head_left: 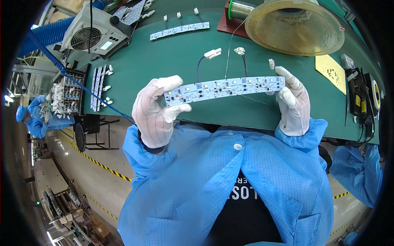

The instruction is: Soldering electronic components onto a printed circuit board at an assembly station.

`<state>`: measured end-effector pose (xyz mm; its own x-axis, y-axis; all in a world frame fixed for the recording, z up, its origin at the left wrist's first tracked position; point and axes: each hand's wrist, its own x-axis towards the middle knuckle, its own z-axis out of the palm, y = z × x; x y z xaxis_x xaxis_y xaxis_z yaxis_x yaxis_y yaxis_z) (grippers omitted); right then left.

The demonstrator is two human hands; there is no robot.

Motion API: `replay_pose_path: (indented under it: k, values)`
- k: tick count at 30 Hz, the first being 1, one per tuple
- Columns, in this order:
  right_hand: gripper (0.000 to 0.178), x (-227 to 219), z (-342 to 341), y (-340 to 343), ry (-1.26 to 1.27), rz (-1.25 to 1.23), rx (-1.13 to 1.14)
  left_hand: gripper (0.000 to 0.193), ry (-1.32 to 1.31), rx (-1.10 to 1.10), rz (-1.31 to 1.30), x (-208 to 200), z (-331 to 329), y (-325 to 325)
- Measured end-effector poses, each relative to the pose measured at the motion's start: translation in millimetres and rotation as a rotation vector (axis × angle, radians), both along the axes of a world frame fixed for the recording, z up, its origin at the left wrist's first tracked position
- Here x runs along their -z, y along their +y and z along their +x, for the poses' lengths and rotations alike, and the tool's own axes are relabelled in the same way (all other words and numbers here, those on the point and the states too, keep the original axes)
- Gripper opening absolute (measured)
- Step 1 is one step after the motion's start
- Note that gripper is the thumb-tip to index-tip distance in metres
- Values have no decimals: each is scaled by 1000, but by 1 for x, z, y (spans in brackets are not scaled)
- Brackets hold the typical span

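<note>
Between my two hands I hold a long white LED circuit board (223, 89), nearly level and a little higher at its right end. My left hand (158, 108), in a white glove with finger cots, pinches its left end. The fingers and thumb of my gloved right hand (293, 98) close on the right end. Short wires rise behind the board to white connectors, one left of centre (212, 53) and another near the middle (239, 51). A smaller white connector (271, 64) shows by my right fingertips.
Another LED board (179, 30) lies at the back of the green bench (230, 112). More boards (97, 88) lie at the left beside a blue cord. A solder spool (241, 10) and a fume hood (295, 28) stand back right, near a yellow sponge (331, 74). A co-worker (35, 117) is far left.
</note>
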<state>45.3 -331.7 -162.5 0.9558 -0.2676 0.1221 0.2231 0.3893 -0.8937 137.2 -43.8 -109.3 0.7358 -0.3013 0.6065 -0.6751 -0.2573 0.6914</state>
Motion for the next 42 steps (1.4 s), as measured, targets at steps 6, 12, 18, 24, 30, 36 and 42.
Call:
replay_pose_path:
  k: [6,12,18,24,30,36,42]
  values:
    - [54,-3,2,1,13,-2,2,52,-39,90,84,-5,1,4]
    - [54,-7,3,4,46,-39,22,54,48,106,61,-6,-1,1]
    - [53,-6,3,4,70,-23,52,49,-46,67,-5,-4,1,-6]
    - [49,-1,1,1,-9,-53,-74,46,-37,100,-37,-2,2,0]
    - [48,0,1,5,44,-45,45,58,-84,35,143,-2,1,1]
    - [46,0,2,4,33,-39,60,60,-78,35,133,-5,-1,0]
    - [49,-2,2,4,33,-57,36,56,-96,114,52,-1,1,-4]
